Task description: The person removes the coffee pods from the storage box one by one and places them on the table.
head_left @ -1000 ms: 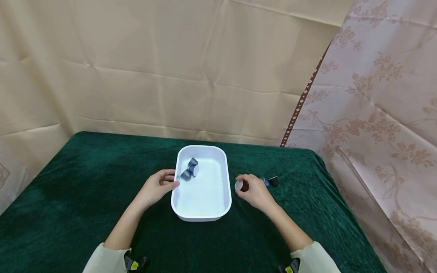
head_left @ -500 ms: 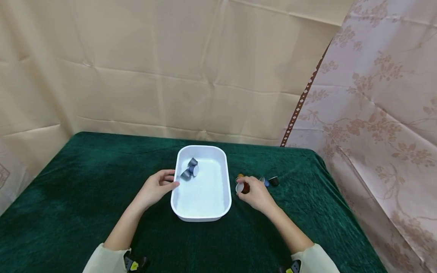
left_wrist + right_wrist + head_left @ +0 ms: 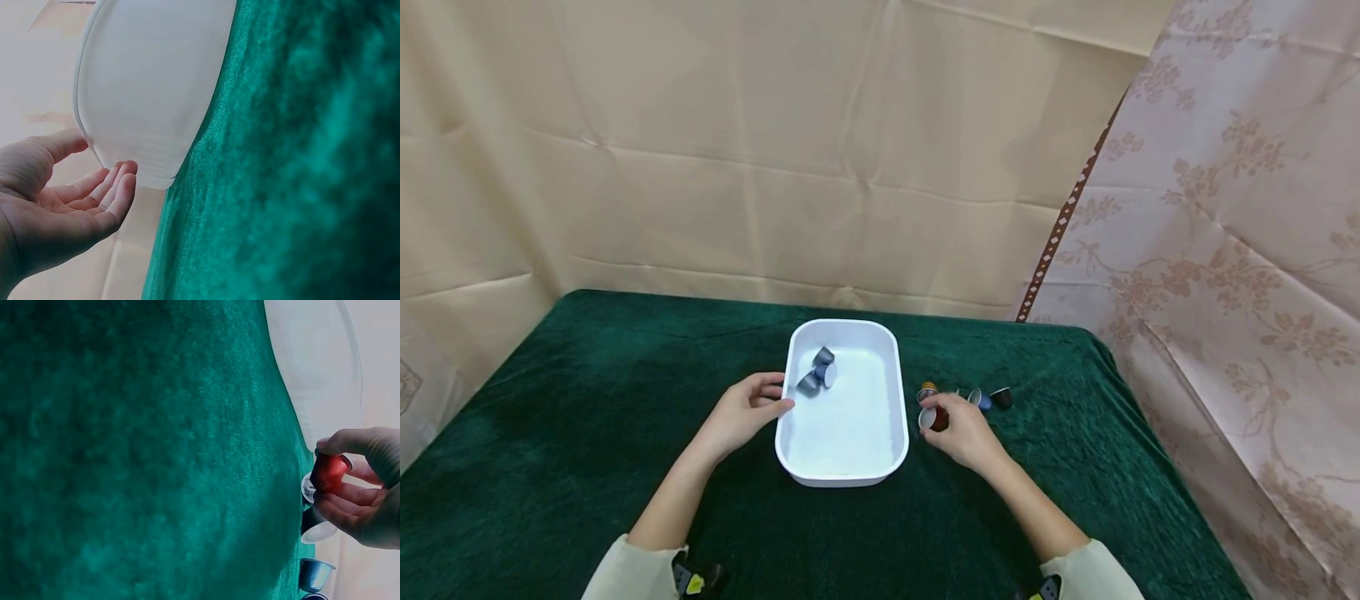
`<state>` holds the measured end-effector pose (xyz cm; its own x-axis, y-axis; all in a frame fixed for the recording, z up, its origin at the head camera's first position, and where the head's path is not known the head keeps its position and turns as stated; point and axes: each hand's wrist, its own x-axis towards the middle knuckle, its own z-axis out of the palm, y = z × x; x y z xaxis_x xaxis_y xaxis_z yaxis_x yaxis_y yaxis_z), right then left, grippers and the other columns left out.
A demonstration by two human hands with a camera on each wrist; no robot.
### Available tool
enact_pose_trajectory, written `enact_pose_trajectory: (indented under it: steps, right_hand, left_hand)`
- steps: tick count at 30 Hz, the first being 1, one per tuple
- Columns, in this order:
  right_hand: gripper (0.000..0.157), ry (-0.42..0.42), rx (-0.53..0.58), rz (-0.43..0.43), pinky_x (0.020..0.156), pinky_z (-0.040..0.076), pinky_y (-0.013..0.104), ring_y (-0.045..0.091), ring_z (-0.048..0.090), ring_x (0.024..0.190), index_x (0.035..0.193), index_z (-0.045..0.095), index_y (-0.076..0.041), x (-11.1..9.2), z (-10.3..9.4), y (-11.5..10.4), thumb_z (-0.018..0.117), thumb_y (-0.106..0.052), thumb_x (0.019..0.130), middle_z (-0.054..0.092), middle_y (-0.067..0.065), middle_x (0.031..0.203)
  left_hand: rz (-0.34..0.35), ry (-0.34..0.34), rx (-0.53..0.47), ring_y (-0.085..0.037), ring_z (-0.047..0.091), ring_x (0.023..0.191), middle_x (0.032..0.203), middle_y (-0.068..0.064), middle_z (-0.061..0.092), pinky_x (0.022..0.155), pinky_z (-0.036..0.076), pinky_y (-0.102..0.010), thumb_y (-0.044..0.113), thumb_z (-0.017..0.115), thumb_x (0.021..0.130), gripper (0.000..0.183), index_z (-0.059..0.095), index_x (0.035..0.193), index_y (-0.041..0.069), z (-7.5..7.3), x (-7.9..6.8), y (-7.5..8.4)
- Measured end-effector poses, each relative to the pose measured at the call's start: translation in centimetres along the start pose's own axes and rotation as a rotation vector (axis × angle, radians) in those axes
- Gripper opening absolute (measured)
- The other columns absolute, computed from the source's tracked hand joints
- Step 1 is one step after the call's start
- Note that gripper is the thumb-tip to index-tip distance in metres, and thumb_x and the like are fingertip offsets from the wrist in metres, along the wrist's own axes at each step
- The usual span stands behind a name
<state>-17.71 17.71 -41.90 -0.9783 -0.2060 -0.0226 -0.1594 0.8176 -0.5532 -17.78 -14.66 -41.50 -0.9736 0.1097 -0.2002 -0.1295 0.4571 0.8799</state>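
Note:
Between the thumb and fingers of my right hand (image 3: 967, 432) is a red coffee capsule (image 3: 331, 471), its pale lid turned toward the tray in the head view. This hand is low over the cloth, just right of the white tray (image 3: 842, 481). An orange capsule (image 3: 928, 387) lies just beyond the fingertips. A blue capsule (image 3: 980, 399) and a black capsule (image 3: 1002, 397) lie past the knuckles. My left hand (image 3: 741, 417) holds the tray's left side, thumb at the rim and fingers against the outer wall (image 3: 144, 112). Inside the tray, two grey capsules (image 3: 808, 383) flank a blue-violet one (image 3: 825, 374).
Dark green velvet cloth (image 3: 625, 375) covers the table. Beige curtain (image 3: 737, 167) hangs behind the far edge, and a floral curtain (image 3: 1240, 275) is on the right. In the right wrist view, a dark capsule (image 3: 317, 526) with a pale lid lies below the hand.
My right hand has shifted slightly toward me and to the right with the red capsule, uncovering the orange capsule and more of the blue one. My left hand and the tray stay put.

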Motion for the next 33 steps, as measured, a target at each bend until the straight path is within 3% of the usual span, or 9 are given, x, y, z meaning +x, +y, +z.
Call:
enact_pose_trajectory:
  steps: [26,33]
  right_hand:
    - [0.038,-0.026,-0.013,0.022,0.082,0.053,0.037,0.022,0.06,0.099,0.112,0.063,-0.014,0.05,0.62,0.59,0.074,-0.016,0.075,0.062,0.008,0.114]
    - [0.039,-0.028,-0.002,0.004,0.078,0.053,0.033,0.019,0.06,0.095,0.113,0.063,-0.014,0.07,0.59,0.64,0.074,-0.015,0.075,0.062,0.007,0.112]
  left_hand:
    - [0.002,0.001,-0.001,-0.025,0.06,0.105,0.124,-0.017,0.055,0.085,0.054,-0.037,0.034,0.063,0.087,0.059,0.043,0.136,0.009,0.06,0.07,-0.18]
    - [-0.001,0.0,-0.001,-0.025,0.06,0.105,0.125,-0.017,0.055,0.086,0.053,-0.037,0.032,0.062,0.087,0.058,0.042,0.136,0.009,0.04,0.08,-0.16]
